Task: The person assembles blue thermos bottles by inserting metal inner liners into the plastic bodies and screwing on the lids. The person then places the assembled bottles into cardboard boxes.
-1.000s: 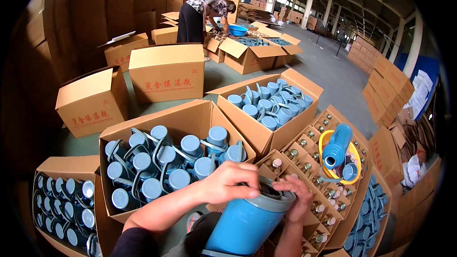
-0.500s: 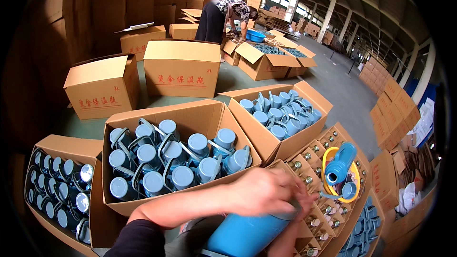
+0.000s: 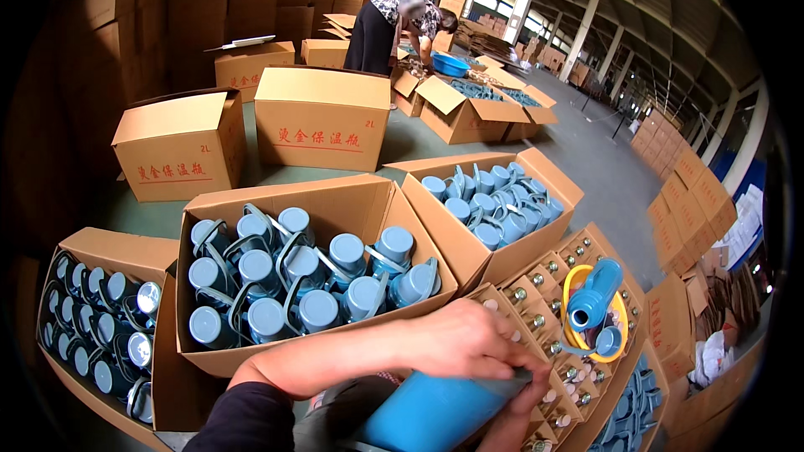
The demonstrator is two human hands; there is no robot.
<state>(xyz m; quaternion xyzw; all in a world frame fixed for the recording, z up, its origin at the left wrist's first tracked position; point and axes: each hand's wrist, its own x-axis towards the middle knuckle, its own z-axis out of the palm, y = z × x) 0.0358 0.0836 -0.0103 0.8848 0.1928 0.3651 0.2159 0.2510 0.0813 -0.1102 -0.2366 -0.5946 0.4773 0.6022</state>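
A blue thermos flask body (image 3: 431,408) lies tilted across my lap, its grey-rimmed end (image 3: 507,382) pointing up to the right. My left hand (image 3: 469,341) reaches over from the left, its curled fingers closed at that end. From below on the right, my right hand (image 3: 529,389) closes around the same end, thumb and fingers meeting the left fingertips. What lies between the fingertips is hidden. Just right of my hands, a yellow basin (image 3: 621,318) holds another blue flask body (image 3: 598,289) with an open mouth and a small blue cup (image 3: 609,341).
Beneath the basin, a partitioned carton (image 3: 536,285) holds silvery glass liners. Open cartons (image 3: 318,186) (image 3: 117,243) (image 3: 523,264) of blue flasks stand in front and left. More flask parts (image 3: 632,410) lie lower right. Closed-flap cartons (image 3: 322,117) and a bending person (image 3: 389,29) are farther off.
My left hand, blurred before, has shifted slightly and its fingers now rest at the flask's end. The small cup in the basin looks slightly shifted. The view has moved a little.
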